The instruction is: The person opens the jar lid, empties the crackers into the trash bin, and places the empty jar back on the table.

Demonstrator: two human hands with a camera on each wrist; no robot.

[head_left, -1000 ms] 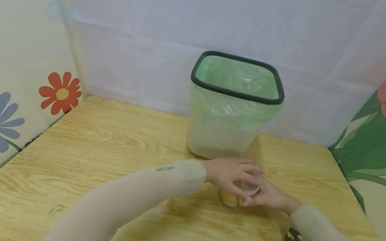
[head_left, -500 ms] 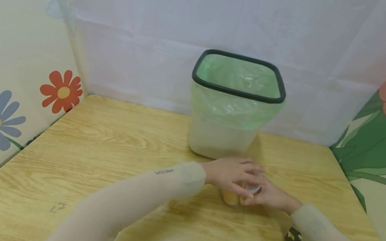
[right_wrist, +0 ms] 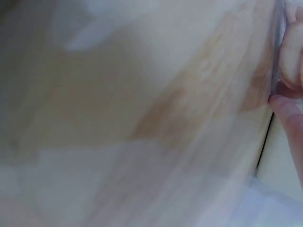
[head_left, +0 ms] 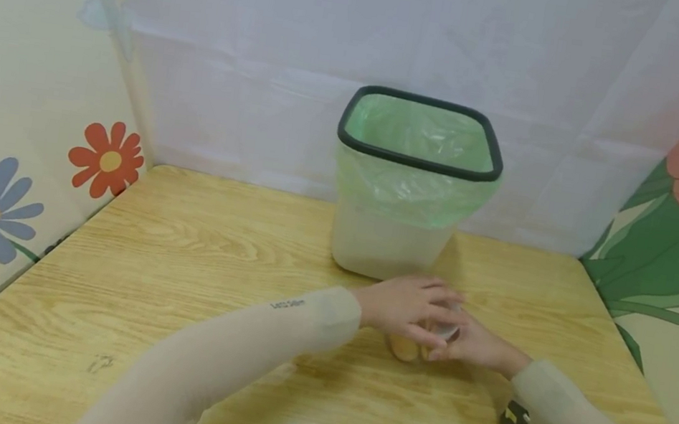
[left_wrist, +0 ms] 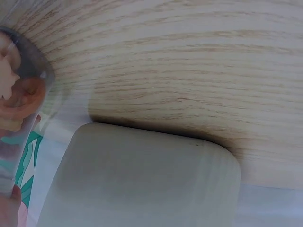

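Note:
Both hands meet over the table in front of the bin. Between them is a clear plastic container [left_wrist: 46, 66], mostly covered by fingers in the head view; in the left wrist view, pinkish and orange rounded pieces show through its wall. My left hand [head_left: 407, 310] holds it from the left and above, fingers spread over it. My right hand [head_left: 477, 344] grips its right side. An orange-brown rounded piece [head_left: 403, 349] shows below the left hand. In the right wrist view the clear plastic [right_wrist: 180, 109] fills most of the picture, blurred, with a fingertip [right_wrist: 283, 106] at its edge.
A pale waste bin [head_left: 387, 240] with a black rim and green liner stands just behind the hands. Close to the right sleeve lies a small black boxy thing [head_left: 515, 419] with a yellow patch. White and flower-printed cloths surround the wooden table [head_left: 179, 240].

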